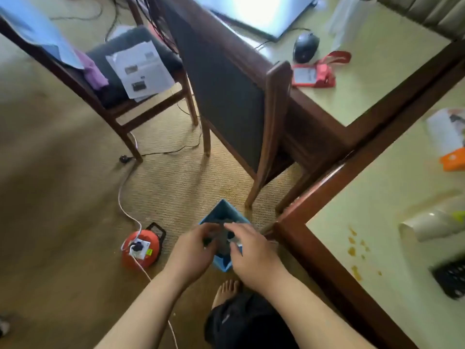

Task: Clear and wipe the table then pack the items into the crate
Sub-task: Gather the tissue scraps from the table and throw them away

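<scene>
1. Both hands are over a small blue crate (pixel 221 212) on the carpet, at 6 o'clock in the head view. The crate is square-mouthed with thin plastic walls, and its contents are dark and blurred.
2. Left hand (pixel 193 250): fingers curled inward over the crate mouth. Motion blur hides whether they pinch anything, so grip cannot be told.
3. Right hand (pixel 251 250): fingers bent, fingertips near the left hand's. A small pale bit shows at the thumb, but what it is and whether it is gripped cannot be told.
4. Table (pixel 314 263) at 3–4 o'clock: dark glossy wood frame, pale green matte top. Its corner is just beside the crate.
5. On that top there are orange-brown spill spots (pixel 354 250) in irregular blotches. A white cup (pixel 425 226) lies on its side, and a black perforated object (pixel 450 278) sits near the right edge.
6. Second table at 1 o'clock, same build, carries a black mouse (pixel 305 46) and a red strapped case (pixel 315 74).
7. Chair (pixel 236 104) at 12 o'clock has a wood frame and a dark fabric back. Another chair at 10 o'clock holds printed papers (pixel 141 69).
8. Orange round cable reel (pixel 141 248) at 8 o'clock has a white cord plugged in. The carpet is tan with a ribbed weave.
</scene>
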`<act>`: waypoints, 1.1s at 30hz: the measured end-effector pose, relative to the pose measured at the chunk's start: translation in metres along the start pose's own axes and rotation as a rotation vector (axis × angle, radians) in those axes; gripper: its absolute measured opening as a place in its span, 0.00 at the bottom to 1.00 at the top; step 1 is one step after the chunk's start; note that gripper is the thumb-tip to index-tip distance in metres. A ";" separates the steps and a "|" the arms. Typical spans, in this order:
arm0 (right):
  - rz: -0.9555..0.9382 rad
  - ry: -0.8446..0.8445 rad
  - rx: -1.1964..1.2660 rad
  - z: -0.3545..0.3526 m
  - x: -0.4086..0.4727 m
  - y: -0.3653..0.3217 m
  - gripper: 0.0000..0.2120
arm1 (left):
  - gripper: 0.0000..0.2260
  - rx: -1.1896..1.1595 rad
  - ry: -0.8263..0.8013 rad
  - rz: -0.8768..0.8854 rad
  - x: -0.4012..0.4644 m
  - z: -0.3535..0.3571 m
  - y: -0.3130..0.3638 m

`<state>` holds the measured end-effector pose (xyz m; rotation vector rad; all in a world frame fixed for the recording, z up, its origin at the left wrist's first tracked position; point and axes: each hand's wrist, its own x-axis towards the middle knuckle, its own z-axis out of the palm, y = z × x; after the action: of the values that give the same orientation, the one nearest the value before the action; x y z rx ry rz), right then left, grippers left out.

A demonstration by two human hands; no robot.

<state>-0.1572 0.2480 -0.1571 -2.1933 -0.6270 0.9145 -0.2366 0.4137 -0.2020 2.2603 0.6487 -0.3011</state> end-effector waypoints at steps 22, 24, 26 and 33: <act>0.467 0.944 -0.011 -0.315 -0.244 0.064 0.23 | 0.13 0.108 -0.081 0.793 -0.011 -0.003 0.441; 0.510 0.968 -0.035 -0.328 -0.247 0.083 0.23 | 0.13 0.106 -0.124 0.783 0.006 0.016 0.457; 0.578 0.969 -0.044 -0.341 -0.247 0.102 0.23 | 0.13 0.115 -0.185 0.778 0.022 0.034 0.476; 0.794 0.801 -0.101 -0.397 -0.219 0.174 0.26 | 0.12 0.252 -0.286 0.840 0.081 0.087 0.538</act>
<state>0.0304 -0.1639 0.0197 -2.6495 0.6257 0.2561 0.1188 0.0631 0.0314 2.4369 -0.5199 -0.2795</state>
